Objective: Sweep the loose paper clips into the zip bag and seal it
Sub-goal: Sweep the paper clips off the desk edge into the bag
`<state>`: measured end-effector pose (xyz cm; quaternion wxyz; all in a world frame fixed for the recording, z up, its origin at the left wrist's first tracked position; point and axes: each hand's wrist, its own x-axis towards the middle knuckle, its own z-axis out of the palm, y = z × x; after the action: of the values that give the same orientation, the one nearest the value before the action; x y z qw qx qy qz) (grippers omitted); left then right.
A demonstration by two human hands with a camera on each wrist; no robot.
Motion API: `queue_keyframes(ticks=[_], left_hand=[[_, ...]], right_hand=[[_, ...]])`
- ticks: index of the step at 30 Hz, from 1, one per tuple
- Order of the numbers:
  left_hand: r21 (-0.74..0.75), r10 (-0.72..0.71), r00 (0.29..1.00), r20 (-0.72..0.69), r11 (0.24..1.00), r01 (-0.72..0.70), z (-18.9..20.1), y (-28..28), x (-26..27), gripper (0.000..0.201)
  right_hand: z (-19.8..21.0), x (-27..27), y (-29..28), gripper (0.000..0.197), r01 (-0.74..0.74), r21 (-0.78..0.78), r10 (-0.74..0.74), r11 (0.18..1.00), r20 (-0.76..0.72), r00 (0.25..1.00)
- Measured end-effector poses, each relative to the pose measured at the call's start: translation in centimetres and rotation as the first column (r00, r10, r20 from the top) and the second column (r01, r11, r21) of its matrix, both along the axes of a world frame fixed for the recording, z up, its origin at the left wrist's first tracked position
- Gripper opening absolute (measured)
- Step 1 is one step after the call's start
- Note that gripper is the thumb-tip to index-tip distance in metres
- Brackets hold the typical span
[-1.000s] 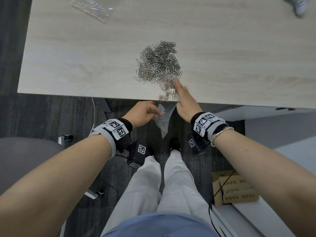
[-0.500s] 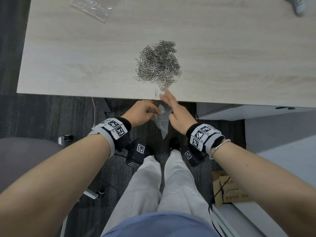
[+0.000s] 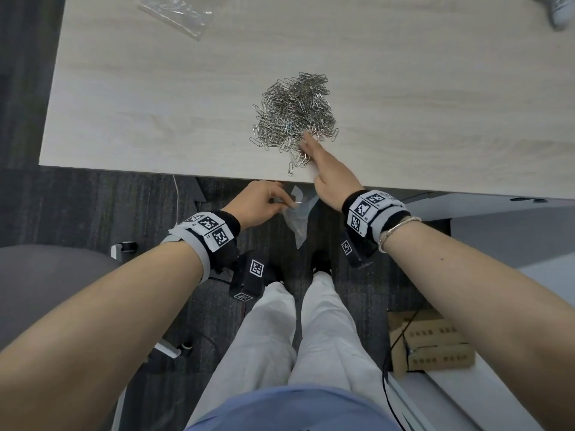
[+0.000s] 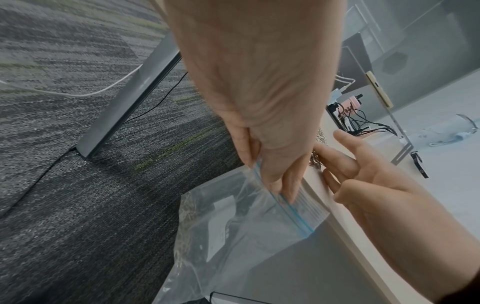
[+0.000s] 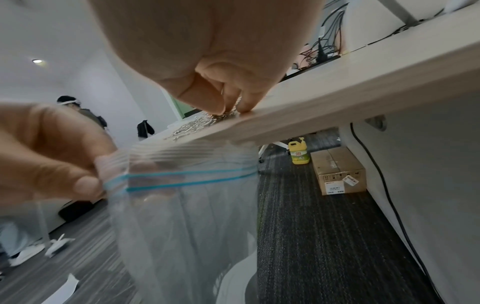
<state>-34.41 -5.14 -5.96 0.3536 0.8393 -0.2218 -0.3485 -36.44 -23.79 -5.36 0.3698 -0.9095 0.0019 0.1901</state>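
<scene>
A heap of silver paper clips (image 3: 294, 115) lies on the light wood table (image 3: 155, 104) near its front edge. My right hand (image 3: 311, 147) reaches over that edge, its straight fingers resting on the near fringe of the heap, where a few clips trail towards the edge. My left hand (image 3: 287, 202) pinches the top of a clear zip bag (image 3: 298, 222), which hangs just below the table edge. The left wrist view shows the left hand (image 4: 275, 185) on the blue zip line and some clips inside the bag (image 4: 187, 216). In the right wrist view the bag (image 5: 187, 205) hangs with its mouth at the edge.
A second clear plastic bag (image 3: 174, 12) lies at the table's far left. On the floor to the right stands a cardboard box (image 3: 432, 343); a yellow bottle (image 5: 298, 153) stands under the desk. A grey chair (image 3: 46, 275) is at my left. Cables run under the table.
The right hand drew clips to the table edge at the bag's mouth, then went back out to the near side of the heap. The left hand kept holding the bag.
</scene>
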Motion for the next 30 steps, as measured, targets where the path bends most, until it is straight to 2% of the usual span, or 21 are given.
queue_keyframes(ticks=[8, 13, 17, 22, 25, 30], left_hand=[[-0.006, -0.003, 1.000, 0.008, 1.000, 0.003, -0.7, 0.1, 0.2, 0.014], [-0.013, -0.026, 0.999, 0.029, 1.000, 0.027, -0.8, 0.1, 0.3, 0.014], [-0.011, -0.039, 0.999, 0.035, 0.999, 0.039, -0.7, 0.2, 0.4, 0.013], [-0.016, -0.036, 0.999, 0.030, 0.999, 0.036, -0.6, 0.2, 0.4, 0.014], [-0.015, -0.042, 0.999, 0.025, 0.999, 0.043, -0.9, 0.3, 0.4, 0.014], [-0.023, -0.049, 0.999, 0.016, 0.999, 0.049, -0.9, 0.4, 0.5, 0.015]], right_hand=[[0.2, -3.4, 0.7, 0.080, -0.089, 0.091, 0.092, 0.992, -0.022, 0.996], [0.1, -3.7, 0.7, 0.080, -0.022, 0.176, 0.016, 0.984, 0.035, 0.999], [0.5, -2.3, 0.1, 0.079, 0.068, 0.095, -0.074, 0.993, 0.058, 0.996], [0.3, -2.9, 0.7, 0.082, -0.052, 0.041, 0.054, 0.998, -0.051, 0.997], [0.3, -4.2, 1.2, 0.080, -0.121, 0.069, 0.125, 0.990, -0.068, 0.990], [0.8, -3.2, 1.5, 0.083, -0.034, 0.138, 0.032, 0.990, 0.018, 0.999]])
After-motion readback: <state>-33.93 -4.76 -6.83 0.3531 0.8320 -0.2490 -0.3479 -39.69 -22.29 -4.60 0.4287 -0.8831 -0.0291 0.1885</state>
